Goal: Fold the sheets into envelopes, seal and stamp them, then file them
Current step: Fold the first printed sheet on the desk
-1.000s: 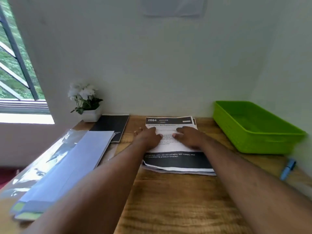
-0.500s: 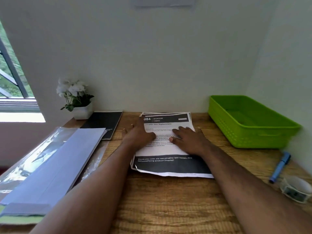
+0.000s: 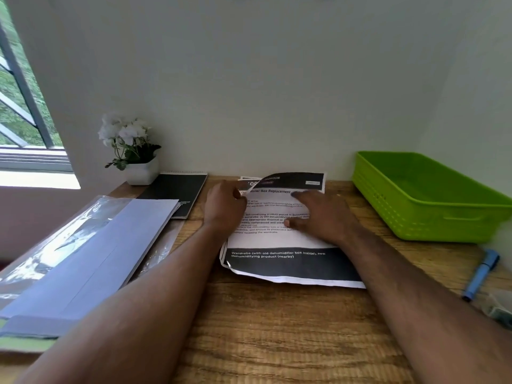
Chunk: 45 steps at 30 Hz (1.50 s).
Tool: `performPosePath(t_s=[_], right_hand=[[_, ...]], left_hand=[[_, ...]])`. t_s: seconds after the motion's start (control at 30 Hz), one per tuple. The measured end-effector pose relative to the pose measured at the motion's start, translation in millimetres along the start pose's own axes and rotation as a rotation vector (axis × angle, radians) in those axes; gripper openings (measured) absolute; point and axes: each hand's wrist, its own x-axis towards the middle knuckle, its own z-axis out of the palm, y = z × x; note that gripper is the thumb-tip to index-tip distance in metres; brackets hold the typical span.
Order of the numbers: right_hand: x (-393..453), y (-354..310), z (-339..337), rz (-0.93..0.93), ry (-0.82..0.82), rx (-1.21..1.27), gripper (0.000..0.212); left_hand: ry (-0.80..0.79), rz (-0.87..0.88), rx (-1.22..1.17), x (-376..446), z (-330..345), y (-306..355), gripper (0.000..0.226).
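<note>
At the table's far edge, the left hand (image 3: 225, 207) pinches the top sheet's (image 3: 279, 214) lifted far-left corner with curled fingers, while the right hand (image 3: 322, 217) presses flat, fingers straight, on the stack.

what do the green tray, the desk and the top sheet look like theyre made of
Green tray: likely moulded plastic, glossy, with rows of small slots in its side.
Desk: wood or a wood-look laminate, matte, with a streaky brown grain; which of the two is unclear.
Top sheet: thin printed paper, matte; its far left corner curls up at the left hand.
</note>
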Motion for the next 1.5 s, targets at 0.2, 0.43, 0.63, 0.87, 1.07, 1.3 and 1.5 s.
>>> performPosePath(t_s=[0.2,0.43,0.63,0.87,1.07,1.3,1.5], right_hand=[[-1,-3,-10,-0.044,0.509,-0.077,0.077],[3,2,9,-0.073,-0.086,0.066,0.044],[2,-2,3,-0.009,-0.165,0.21,0.046],[5,-11,13,-0.045,-0.109,0.141,0.042],[10,-17,14,-0.033,-0.279,0.077,0.048],[3,18,9,0.168,-0.288,0.037,0.048],[-2,13,6,0.171,-0.204,-0.122,0.047]], left_hand=[[-0.116,0.024,0.133,-3,-15,7,0.034],[-0.166,0.15,0.478,-9,-26,25,0.044],[-0.304,0.22,0.346,-24,1,41,0.039],[-0.632,0.185,0.578,-27,25,27,0.053],[-0.664,0.148,0.614,-23,24,25,0.055],[-0.648,-0.028,0.677,-21,5,14,0.06],[-0.543,0.053,0.821,-22,-6,14,0.057]])
